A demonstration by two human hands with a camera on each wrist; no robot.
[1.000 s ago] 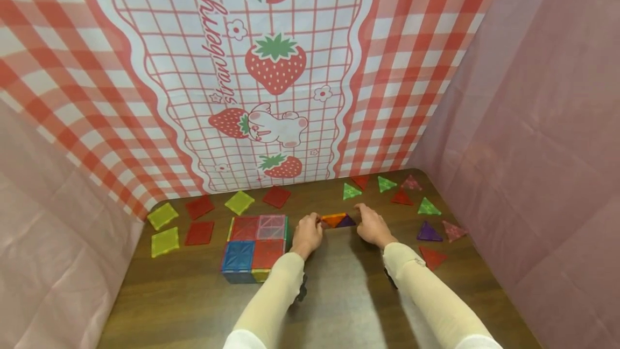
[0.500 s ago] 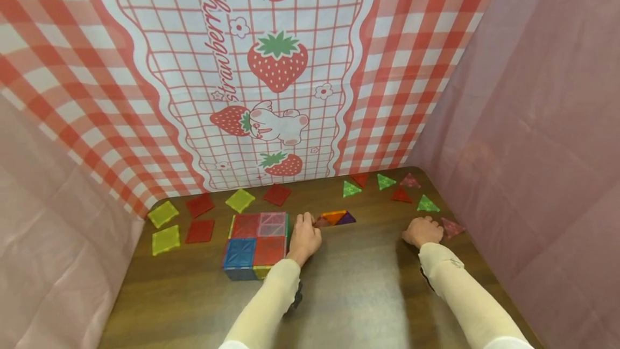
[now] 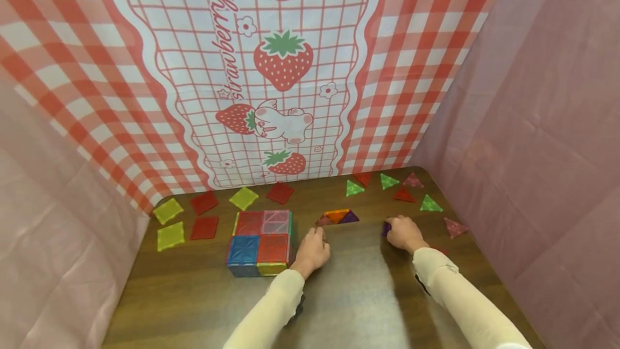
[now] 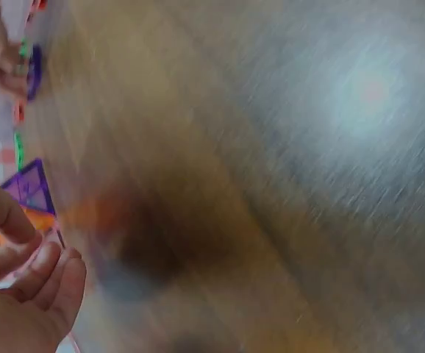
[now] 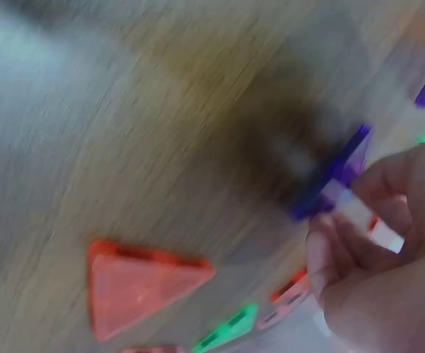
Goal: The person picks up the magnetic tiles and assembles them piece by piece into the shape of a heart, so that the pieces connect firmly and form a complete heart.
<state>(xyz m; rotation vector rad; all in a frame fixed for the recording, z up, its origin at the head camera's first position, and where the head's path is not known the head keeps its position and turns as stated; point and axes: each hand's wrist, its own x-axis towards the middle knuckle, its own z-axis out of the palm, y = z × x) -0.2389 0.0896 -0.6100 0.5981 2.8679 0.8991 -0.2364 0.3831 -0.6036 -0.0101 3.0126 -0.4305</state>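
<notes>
Clear magnetic tiles lie on a wooden table. My left hand [image 3: 312, 251] is at the left end of a short standing row of triangle tiles, its fingertips pinching the corner of the pink triangle tile [image 3: 323, 220]. Joined to that tile are an orange triangle tile [image 3: 336, 215] and a purple one [image 4: 32, 187]. Right of the row, my right hand [image 3: 406, 233] holds a loose purple triangle tile [image 5: 337, 173] between thumb and fingers, upright just above or on the table. Fingers partly cover this tile in the head view.
Left of my left hand stands a box of square tiles [image 3: 259, 237]. Yellow tiles [image 3: 244, 198] and red square tiles [image 3: 204, 228] lie around its back and left. Several triangles, such as a green one [image 3: 430, 203] and a pink one [image 3: 455, 227], are scattered at right. Cloth walls [image 3: 286, 90] enclose the table.
My right hand went from the row out to the right, took the purple triangle tile there, and came back left with it. My left hand stays at the row's left end, slightly nearer me.
</notes>
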